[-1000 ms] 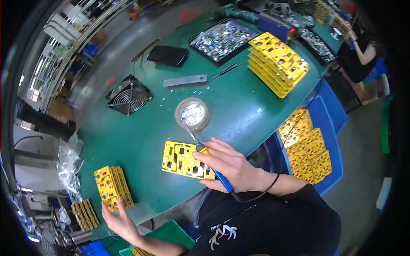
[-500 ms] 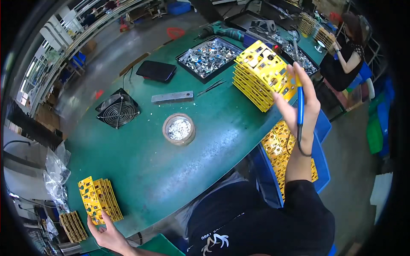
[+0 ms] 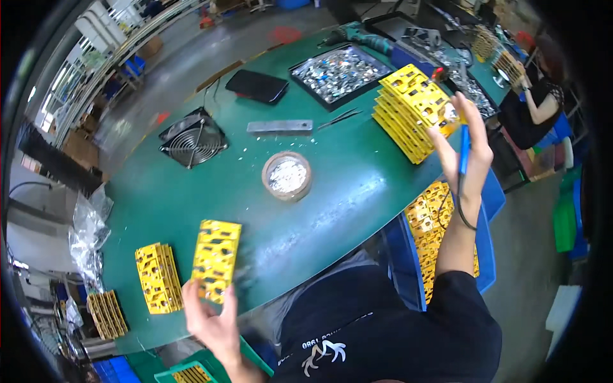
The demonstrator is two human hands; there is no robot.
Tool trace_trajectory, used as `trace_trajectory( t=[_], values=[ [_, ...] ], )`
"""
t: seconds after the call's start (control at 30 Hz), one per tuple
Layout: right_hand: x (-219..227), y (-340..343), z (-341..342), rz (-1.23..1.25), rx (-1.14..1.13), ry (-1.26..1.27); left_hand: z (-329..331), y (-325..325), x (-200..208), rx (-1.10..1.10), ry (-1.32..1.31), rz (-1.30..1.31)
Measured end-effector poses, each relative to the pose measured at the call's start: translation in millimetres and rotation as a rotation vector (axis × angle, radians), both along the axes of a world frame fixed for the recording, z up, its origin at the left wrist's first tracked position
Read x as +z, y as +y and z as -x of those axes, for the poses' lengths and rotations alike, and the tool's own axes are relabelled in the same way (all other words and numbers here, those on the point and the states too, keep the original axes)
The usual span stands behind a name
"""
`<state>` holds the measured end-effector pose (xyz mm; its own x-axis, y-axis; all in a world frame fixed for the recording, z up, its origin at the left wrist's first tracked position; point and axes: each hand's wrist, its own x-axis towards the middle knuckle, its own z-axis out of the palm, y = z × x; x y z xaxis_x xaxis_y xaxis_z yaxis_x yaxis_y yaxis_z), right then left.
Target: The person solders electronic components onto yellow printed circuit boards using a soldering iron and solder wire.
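My left hand (image 3: 214, 322) holds a yellow perforated panel (image 3: 216, 258) upright over the near left part of the green table (image 3: 357, 185). A short stack of the same yellow panels (image 3: 158, 277) lies just left of it. My right hand (image 3: 465, 150) is raised at the right, gripping a blue pen-like tool (image 3: 464, 148) with a dark cord, and its fingers touch the top of a tall stack of yellow panels (image 3: 412, 108). A round dish of small silvery parts (image 3: 287, 175) sits mid-table between both hands.
A black fan (image 3: 193, 137), a metal ruler (image 3: 280, 126), tweezers (image 3: 338, 117), a dark phone (image 3: 257, 85) and a tray of silvery parts (image 3: 341, 71) lie farther back. A blue bin of yellow panels (image 3: 437, 230) stands at my right. Another person (image 3: 539, 102) works at far right.
My left hand lifted one yellow panel off the left stack and brought it toward the table's middle. My right hand stays up at the tall stack with the blue tool.
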<state>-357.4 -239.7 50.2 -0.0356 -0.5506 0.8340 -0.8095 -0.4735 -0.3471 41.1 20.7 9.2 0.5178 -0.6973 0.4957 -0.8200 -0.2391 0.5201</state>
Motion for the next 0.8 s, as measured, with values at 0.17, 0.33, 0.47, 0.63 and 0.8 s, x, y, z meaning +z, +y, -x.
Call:
trace_trajectory(
  t=[0.17,0.33,0.47,0.63,0.8],
  values=[
    [-13,52,-51,-0.051,0.358,-0.091,31,-5,-12,-0.062,-0.049,-0.202],
    [-42,92,-114,-0.237,0.833,-0.046,44,-11,-9,-0.242,-0.02,-0.27],
    [-68,113,-153,-0.346,1.015,-0.121,58,-8,0,-0.241,0.095,-0.317],
    [-82,125,-171,-0.355,1.043,-0.139,52,-11,-2,-0.307,0.047,-0.241],
    [-81,112,-161,-0.32,0.97,-0.157,43,-24,-3,-0.251,0.126,-0.239]
  ],
)
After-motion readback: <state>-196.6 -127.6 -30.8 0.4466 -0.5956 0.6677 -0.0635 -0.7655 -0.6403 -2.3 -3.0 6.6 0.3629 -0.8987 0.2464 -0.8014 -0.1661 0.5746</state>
